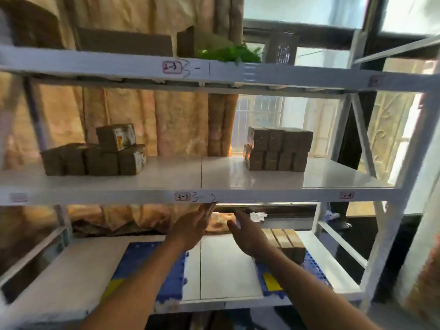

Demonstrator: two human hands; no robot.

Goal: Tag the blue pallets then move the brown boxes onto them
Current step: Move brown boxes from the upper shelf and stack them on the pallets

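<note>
On the middle shelf, boxes [95,156] sit up-left of the left hand [190,227], and a tidier stack [278,148] up-right of the right hand [250,234]. Both hands are empty, fingers spread, slightly apart. Below lie tagged pallets: left pallet [138,263] bare, right pallet [312,265] part-loaded; the stack looks nearer the right hand

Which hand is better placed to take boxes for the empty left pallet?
Probably left: the left hand is raised below the left box stack, directly above the empty left pallet.
</note>
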